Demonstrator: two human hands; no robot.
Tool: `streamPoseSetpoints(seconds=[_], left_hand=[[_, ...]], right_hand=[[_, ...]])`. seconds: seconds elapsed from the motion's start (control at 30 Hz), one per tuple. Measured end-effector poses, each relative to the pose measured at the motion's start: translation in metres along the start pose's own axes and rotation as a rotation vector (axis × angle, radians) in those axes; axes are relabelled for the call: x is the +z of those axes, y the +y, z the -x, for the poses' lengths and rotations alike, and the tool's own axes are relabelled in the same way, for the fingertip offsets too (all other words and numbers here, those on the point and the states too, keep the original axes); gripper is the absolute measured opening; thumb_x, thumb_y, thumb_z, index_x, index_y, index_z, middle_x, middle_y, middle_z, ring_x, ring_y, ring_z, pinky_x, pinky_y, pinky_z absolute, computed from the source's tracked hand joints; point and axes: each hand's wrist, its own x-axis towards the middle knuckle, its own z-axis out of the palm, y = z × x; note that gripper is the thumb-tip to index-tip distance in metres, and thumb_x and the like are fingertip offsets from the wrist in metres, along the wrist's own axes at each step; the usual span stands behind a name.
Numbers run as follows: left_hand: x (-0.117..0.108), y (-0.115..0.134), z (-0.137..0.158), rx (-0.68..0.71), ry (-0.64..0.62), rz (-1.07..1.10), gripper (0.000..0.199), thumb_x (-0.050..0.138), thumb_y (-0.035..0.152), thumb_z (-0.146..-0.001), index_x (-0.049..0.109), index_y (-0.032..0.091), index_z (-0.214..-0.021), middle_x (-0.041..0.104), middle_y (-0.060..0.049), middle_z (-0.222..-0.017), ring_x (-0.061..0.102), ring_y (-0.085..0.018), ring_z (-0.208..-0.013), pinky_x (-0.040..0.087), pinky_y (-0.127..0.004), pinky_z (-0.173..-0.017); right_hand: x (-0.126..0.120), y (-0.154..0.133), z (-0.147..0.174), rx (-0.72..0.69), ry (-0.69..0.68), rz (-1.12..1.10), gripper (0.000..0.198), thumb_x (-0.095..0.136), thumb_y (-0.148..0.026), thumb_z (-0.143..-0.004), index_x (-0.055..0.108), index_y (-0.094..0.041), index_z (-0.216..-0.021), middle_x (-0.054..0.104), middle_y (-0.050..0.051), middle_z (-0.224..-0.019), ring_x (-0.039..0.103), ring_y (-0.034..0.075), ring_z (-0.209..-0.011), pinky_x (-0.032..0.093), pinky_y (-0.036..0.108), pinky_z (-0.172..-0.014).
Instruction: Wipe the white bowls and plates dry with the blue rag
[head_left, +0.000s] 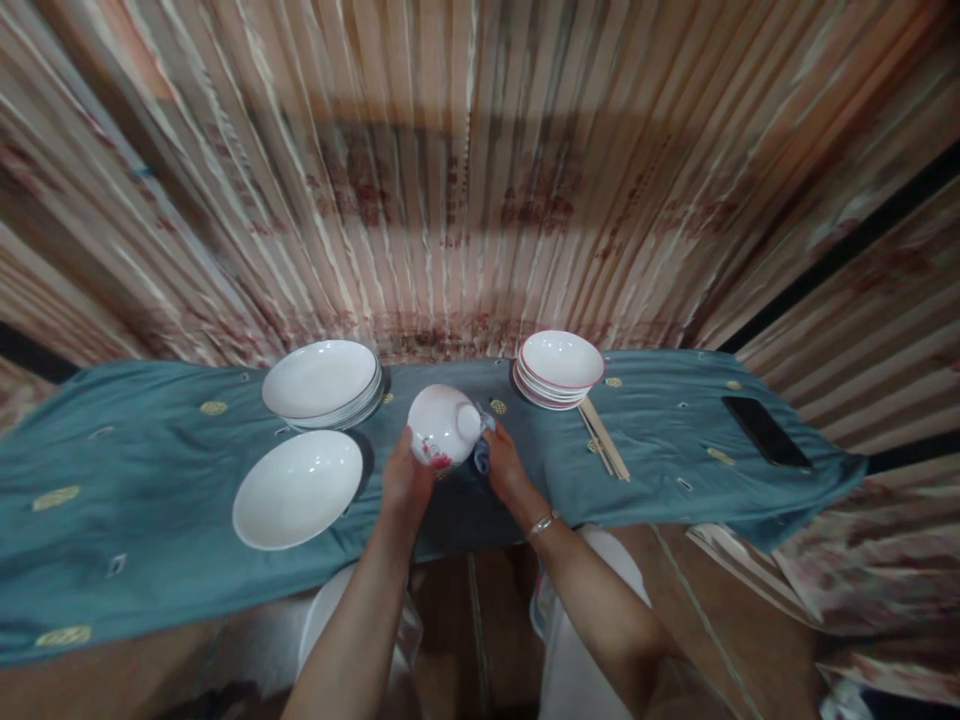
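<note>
A white bowl (pixel 442 420) with a red flower on its outside is held tilted above the table, its foot turned to the right. My left hand (pixel 406 478) grips the bowl's left side near the rim. In my right hand (pixel 506 460) is a bunched blue-grey cloth (pixel 482 455), pressed close to the bowl's foot; the fingers are partly hidden. Left of my hands lies a large white shallow bowl (pixel 300 490), and behind it a stack of white plates (pixel 322 382).
A stack of red-rimmed bowls (pixel 561 362) stands right of centre, with wooden chopsticks (pixel 606 440) beside it. Farther right lies a black phone (pixel 765 430). The green tablecloth (pixel 165 520) covers a narrow table before a pleated curtain (pixel 465 180).
</note>
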Motion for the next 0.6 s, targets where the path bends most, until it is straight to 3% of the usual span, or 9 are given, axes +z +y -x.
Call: streamPoseSetpoints(seconds=[0.1,0.27,0.47,0.6], left_hand=[[0.005,0.005,-0.002,-0.148,0.010,0.147,0.030,0.047,0.037,-0.089,0.069,0.017,-0.095,0.074,-0.015,-0.104,0.060,-0.027,-0.119,0.049,-0.039,-0.101],[0.008,0.013,-0.005,-0.220,0.040,0.220,0.033,0.042,0.034,-0.094,0.068,0.018,-0.102,0.073,-0.011,-0.107,0.063,-0.021,-0.114,0.048,-0.033,-0.102],[0.012,0.016,-0.005,-0.252,0.087,0.337,0.034,0.039,0.030,-0.098,0.066,0.014,-0.110,0.073,-0.011,-0.105,0.067,-0.018,-0.106,0.051,-0.030,-0.097],[0.005,0.014,-0.010,-0.262,0.075,0.372,0.036,0.040,0.032,-0.098,0.065,0.014,-0.117,0.073,-0.010,-0.103,0.067,-0.018,-0.103,0.053,-0.030,-0.094]], right_hand=[[0.002,0.008,0.003,-0.092,-0.022,0.153,0.042,0.057,-0.037,-0.077,0.065,-0.021,-0.116,0.070,0.004,-0.118,0.060,0.021,-0.117,0.041,0.042,-0.107],[0.005,0.023,0.023,-0.290,-0.087,0.504,0.057,0.044,-0.034,-0.091,0.040,-0.017,-0.146,0.041,0.009,-0.152,0.035,0.020,-0.143,0.024,0.046,-0.120],[0.010,0.032,0.057,-0.477,-0.182,0.787,0.065,0.035,-0.027,-0.098,0.009,-0.015,-0.156,0.017,0.012,-0.162,0.011,0.021,-0.151,0.024,0.049,-0.121],[0.012,0.027,0.072,-0.604,-0.271,0.880,0.068,0.028,-0.011,-0.095,0.000,-0.019,-0.156,0.002,0.009,-0.164,0.004,0.023,-0.151,0.027,0.050,-0.121]])
